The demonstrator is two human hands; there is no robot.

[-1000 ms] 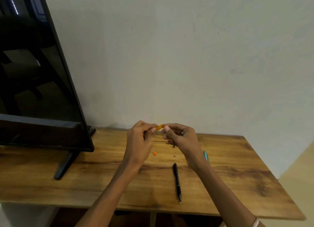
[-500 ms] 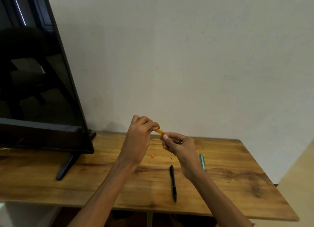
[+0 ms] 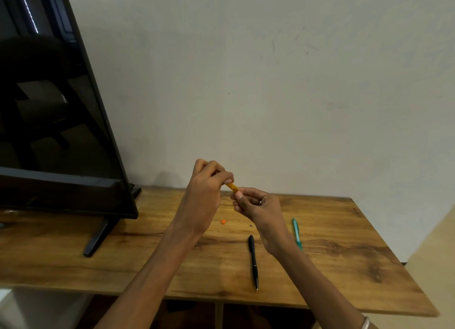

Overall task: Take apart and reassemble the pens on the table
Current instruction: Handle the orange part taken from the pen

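Note:
Both hands are raised above the wooden table and meet on an orange pen. My left hand pinches its upper end; my right hand grips its lower end, and only a short orange stretch shows between the fingertips. A small orange piece lies loose on the table below the hands. A black pen lies whole near the front, pointing toward me. A teal pen lies to the right, partly behind my right wrist.
A large dark TV screen stands on the table's left side, its black foot reaching forward. A plain wall closes the back. The table's front edge runs close below the black pen.
Both hands have stayed joined on the orange pen, with the left hand rising a little above the right so the pen now tilts. The view has tipped upward slightly.

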